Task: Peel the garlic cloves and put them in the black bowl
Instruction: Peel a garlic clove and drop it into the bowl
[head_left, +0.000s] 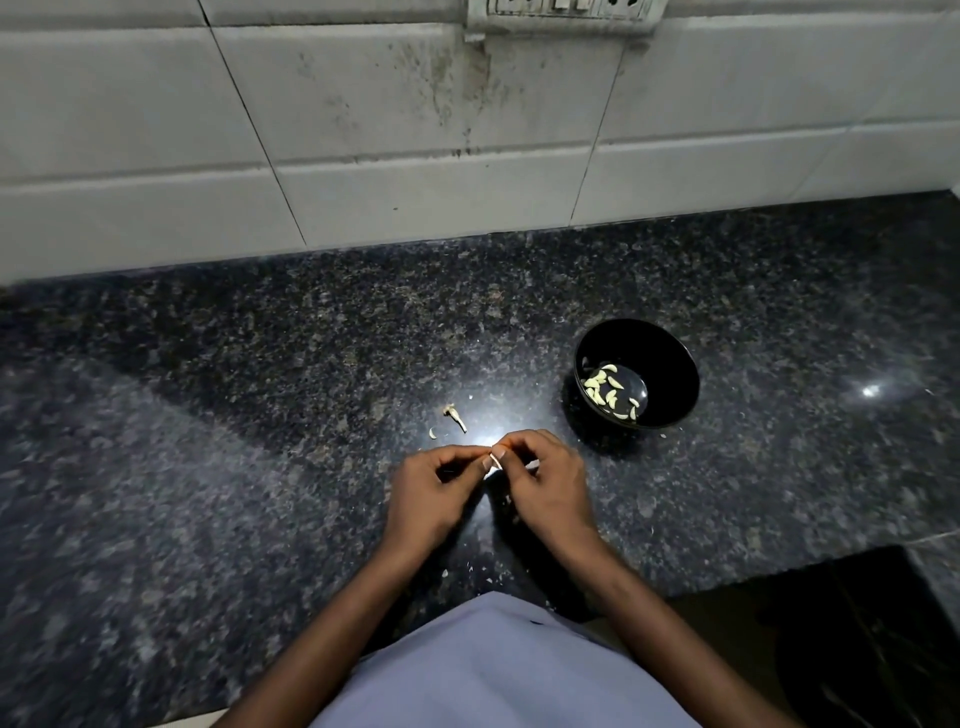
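Head view: nearest, a pale blue shirt (498, 670) fills the bottom edge, with the dark speckled tabletop (208, 441) beyond it. Over the tabletop, left of the black bowl (670, 364) and nearer than it, the left hand (431, 488) and right hand (545, 483) meet, fingers curled, both pinching one garlic clove (493, 464) between their fingertips. Just beyond the hands lies a garlic stem scrap (454, 415). The bowl holds a cluster of peeled cloves (610, 396). Farthest stands the white tiled wall (363, 130).
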